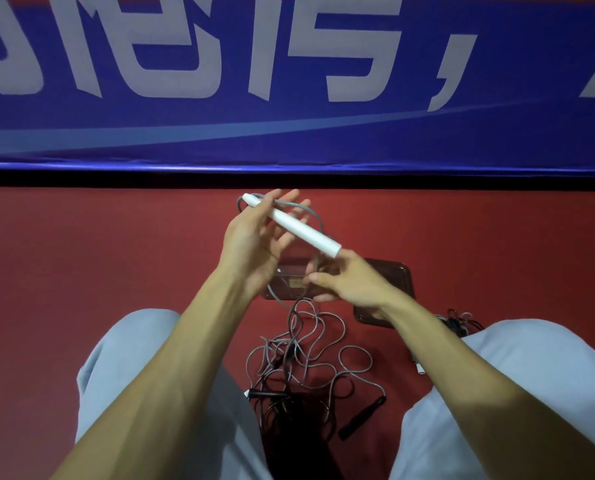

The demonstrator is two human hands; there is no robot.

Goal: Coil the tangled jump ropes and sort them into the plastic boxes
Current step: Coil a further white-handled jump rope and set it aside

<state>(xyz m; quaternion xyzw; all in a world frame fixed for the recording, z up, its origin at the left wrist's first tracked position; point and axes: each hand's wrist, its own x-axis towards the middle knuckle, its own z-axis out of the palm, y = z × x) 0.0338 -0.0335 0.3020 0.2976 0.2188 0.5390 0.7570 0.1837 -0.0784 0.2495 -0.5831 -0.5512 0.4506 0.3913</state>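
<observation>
Two grey-trousered knees (126,358) at frame bottom; between them, on red floor (98,254), tangled jump ropes (289,358) heaped, black handle (362,419) lower right of heap. Above heap, right grip (351,282) pinches grey strand (292,317) rising from it, over clear plastic box (398,275) on floor; second box (367,315) partly hidden under right forearm. Frame centre: left grip (254,237) holds white handle (303,230) slantwise, fingers nearly straight. Blue banner (289,133) across top.

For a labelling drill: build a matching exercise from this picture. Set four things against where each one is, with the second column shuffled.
1 white handle
2 black handle
3 grey rope tangle
4 plastic box

A floor, farthest from the knees
B in the left hand
C heaped between the knees
D lying alone, right of the tangle

Pairs: 1-B, 2-D, 3-C, 4-A
</observation>
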